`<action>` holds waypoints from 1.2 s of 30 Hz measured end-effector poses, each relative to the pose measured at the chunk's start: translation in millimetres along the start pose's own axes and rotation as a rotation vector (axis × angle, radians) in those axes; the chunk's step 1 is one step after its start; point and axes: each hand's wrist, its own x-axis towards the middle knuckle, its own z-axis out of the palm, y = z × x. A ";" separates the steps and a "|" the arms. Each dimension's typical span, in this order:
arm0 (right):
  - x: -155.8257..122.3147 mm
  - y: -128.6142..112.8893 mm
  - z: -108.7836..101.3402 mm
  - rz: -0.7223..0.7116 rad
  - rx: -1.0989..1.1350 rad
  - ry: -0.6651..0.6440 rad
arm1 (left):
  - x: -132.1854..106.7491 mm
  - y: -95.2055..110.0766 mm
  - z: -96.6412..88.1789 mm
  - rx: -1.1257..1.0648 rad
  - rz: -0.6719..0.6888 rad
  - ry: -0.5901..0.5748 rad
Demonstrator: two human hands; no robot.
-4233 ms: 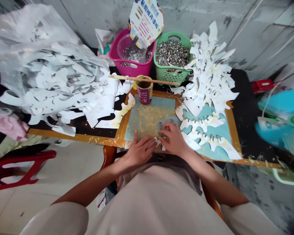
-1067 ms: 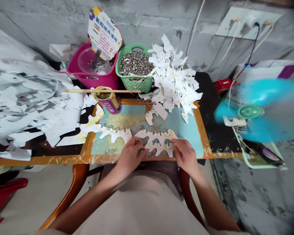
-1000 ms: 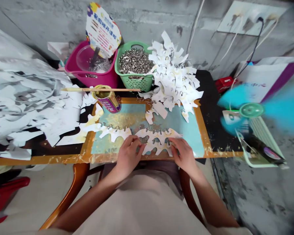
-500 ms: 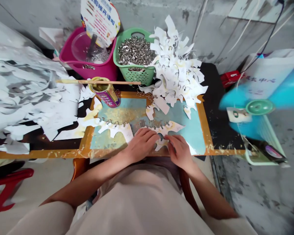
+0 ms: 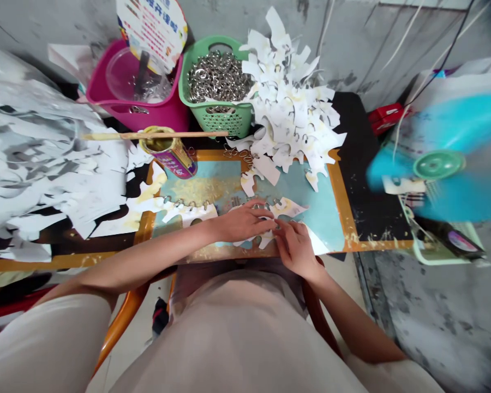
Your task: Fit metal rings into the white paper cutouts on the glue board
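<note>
My left hand (image 5: 245,221) lies flat, fingers stretched, on a white paper cut-out with metal rings (image 5: 284,208) on the teal mat (image 5: 319,213). My right hand (image 5: 295,246) rests beside it with fingers curled down onto the same piece near the table's front edge. A second ringed cut-out (image 5: 186,210) lies just to the left. Both hands touch each other over the piece.
A glue can (image 5: 169,155) with a stick (image 5: 155,135) across it stands behind the mat. Behind are a green basket of metal rings (image 5: 216,82), a pink basket (image 5: 139,93) and a heap of finished cut-outs (image 5: 290,114). White paper scraps (image 5: 45,164) pile left; a blue fan (image 5: 445,164) spins right.
My hands have come together over the cut-out; the left hand slid right onto it. The view has tilted and the left arm now reaches across.
</note>
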 end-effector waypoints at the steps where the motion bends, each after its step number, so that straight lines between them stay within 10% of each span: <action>1: -0.1 0.7 0.3 0.006 0.004 0.001 | 0.8 -1.1 -0.2 -0.006 -0.008 -0.014; 10: -0.9 6.9 4.1 0.032 0.024 0.006 | 7.0 0.4 3.0 -0.161 -0.066 -0.146; 21: -3.6 4.2 -0.7 -0.020 -0.014 -0.027 | -16.3 0.0 19.2 0.020 0.041 0.066; 36: 0.3 -9.5 -3.1 -0.060 -0.211 -0.175 | -24.6 32.0 7.4 -0.025 -0.053 0.034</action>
